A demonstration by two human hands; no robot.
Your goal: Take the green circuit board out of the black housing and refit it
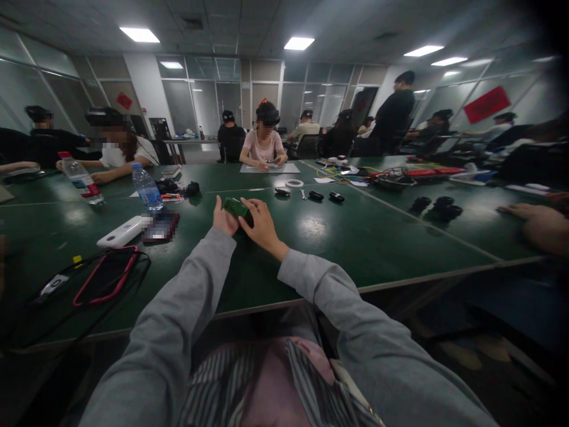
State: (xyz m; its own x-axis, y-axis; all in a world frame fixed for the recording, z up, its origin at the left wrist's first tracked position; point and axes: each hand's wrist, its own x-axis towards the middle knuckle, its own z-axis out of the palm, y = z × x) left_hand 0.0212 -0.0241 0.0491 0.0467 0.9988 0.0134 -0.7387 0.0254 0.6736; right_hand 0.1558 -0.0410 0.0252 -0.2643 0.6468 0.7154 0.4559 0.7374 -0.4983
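A green circuit board (235, 207) is held above the green table (355, 237) between my two hands. My left hand (226, 221) grips its left side, thumb up along the edge. My right hand (262, 226) closes on its right side, with fingers over the top. Fine detail on the board is too small to make out. Beyond my right hand lie a white ring (294, 184), a small wrench (303, 194) and black oblong pieces (316, 196).
To the left stand two water bottles (147, 188), near a white power bank (122, 232), a red-edged phone (160, 227), a pink-rimmed phone case (109, 276) and black cables. Coloured wires (351, 172) lie at the back right. A person (267, 139) sits opposite; another's hand (531, 219) rests at the right.
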